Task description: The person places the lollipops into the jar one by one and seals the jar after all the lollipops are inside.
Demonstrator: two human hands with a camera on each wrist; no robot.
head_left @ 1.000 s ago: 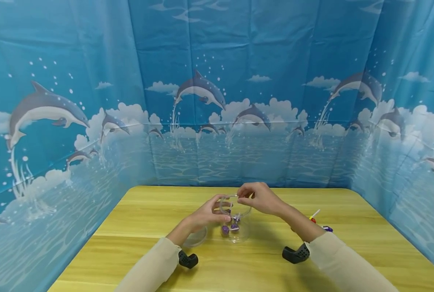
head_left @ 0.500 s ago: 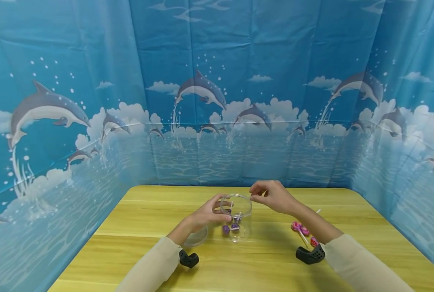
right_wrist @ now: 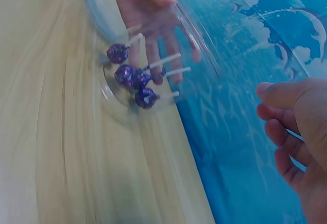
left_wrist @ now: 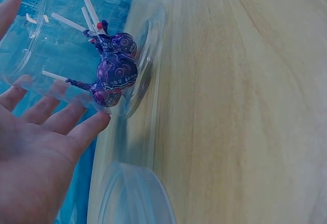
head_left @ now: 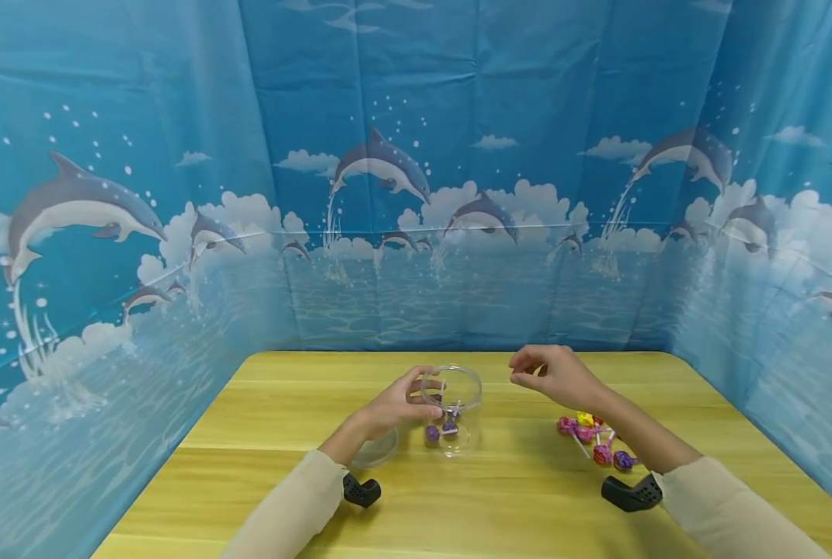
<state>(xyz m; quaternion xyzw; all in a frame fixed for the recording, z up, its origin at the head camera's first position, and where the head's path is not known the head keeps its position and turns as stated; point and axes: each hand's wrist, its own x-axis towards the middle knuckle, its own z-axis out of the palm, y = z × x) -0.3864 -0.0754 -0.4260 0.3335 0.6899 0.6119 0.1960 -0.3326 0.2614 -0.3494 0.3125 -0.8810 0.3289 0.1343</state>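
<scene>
Table with jar near centre, purple lollipops inside. Left hand: fingers clasp the jar, best held steady. Right hand, at jar's 2 o'clock: empty, fingers loosely curled.

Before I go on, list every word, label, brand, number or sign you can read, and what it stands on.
Readable text: none.
Purple lollipops in the jar: print, too small and blurred to read.
Loose lollipops on the table: too small to tell.
Lid, jar and curtain: no words seen.
</scene>
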